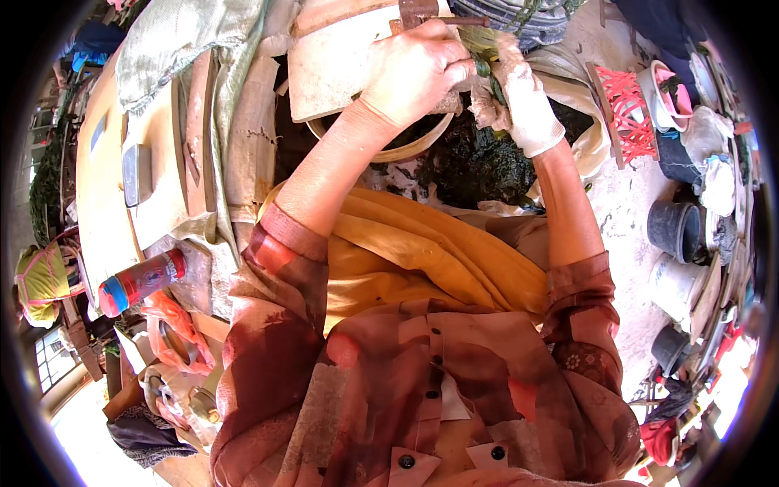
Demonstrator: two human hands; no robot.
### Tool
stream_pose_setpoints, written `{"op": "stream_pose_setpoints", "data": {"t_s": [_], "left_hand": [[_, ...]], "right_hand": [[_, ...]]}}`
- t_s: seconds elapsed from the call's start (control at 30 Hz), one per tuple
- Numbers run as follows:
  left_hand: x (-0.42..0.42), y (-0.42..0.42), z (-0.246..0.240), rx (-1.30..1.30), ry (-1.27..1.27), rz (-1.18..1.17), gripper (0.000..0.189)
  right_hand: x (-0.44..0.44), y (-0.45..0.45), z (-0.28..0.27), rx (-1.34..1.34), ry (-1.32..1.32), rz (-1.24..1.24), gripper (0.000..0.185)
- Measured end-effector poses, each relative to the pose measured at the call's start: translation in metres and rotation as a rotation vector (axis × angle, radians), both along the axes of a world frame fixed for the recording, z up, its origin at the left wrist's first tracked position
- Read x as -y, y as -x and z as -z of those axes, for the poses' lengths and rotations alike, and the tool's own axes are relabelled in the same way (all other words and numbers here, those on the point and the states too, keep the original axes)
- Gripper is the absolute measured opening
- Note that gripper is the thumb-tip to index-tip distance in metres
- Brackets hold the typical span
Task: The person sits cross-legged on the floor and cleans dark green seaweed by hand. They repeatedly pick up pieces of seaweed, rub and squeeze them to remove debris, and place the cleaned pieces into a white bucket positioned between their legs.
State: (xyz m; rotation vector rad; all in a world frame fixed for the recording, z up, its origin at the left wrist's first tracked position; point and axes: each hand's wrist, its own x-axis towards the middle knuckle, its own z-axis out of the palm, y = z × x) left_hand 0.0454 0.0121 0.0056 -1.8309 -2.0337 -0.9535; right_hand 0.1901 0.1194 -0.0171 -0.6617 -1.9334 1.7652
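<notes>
My left hand [420, 73], bare, is curled over a pale board [328, 67], its fingertips closed at a dark green strip [482, 68] that looks like seaweed. On the other side of that strip, my right hand [529, 103] wears a white glove and grips it between thumb and fingers. Just beyond my left knuckles stands a rusty metal bracket [417, 11] with a rod [465, 21]. Below both hands, a wet dark green heap [487, 164] lies in a pale sack [599, 146]. The rim of a round container [420, 149] shows under the board.
An orange cloth [420, 249] covers my lap. To the left are a wooden table [100, 182], a dark rectangular object [136, 173] and a red-and-blue bottle [143, 283]. A pink-strapped frame [627, 112], a black bucket [672, 231] and a white bucket [675, 280] stand right.
</notes>
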Motion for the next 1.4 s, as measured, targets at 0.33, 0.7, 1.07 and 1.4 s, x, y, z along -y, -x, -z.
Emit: {"op": "stream_pose_setpoints", "data": {"t_s": [0.33,0.7,1.07,1.4], "left_hand": [[-0.008,-0.001,0.012,0.261,0.038,0.08,0.007],[0.004,0.042,0.007,1.034,0.246,0.194,0.018],[0.005,0.031,0.002,-0.026,0.175,0.064,0.013],[-0.008,0.067,0.034,-0.01,0.6,-0.297,0.023]], "right_hand": [[-0.021,0.0,0.01,0.173,-0.307,-0.2,0.051],[-0.045,-0.011,0.008,0.069,0.28,-0.244,0.037],[-0.024,0.008,-0.015,0.215,0.125,-0.172,0.022],[-0.047,0.062,0.048,0.587,-0.811,0.079,0.037]]}}
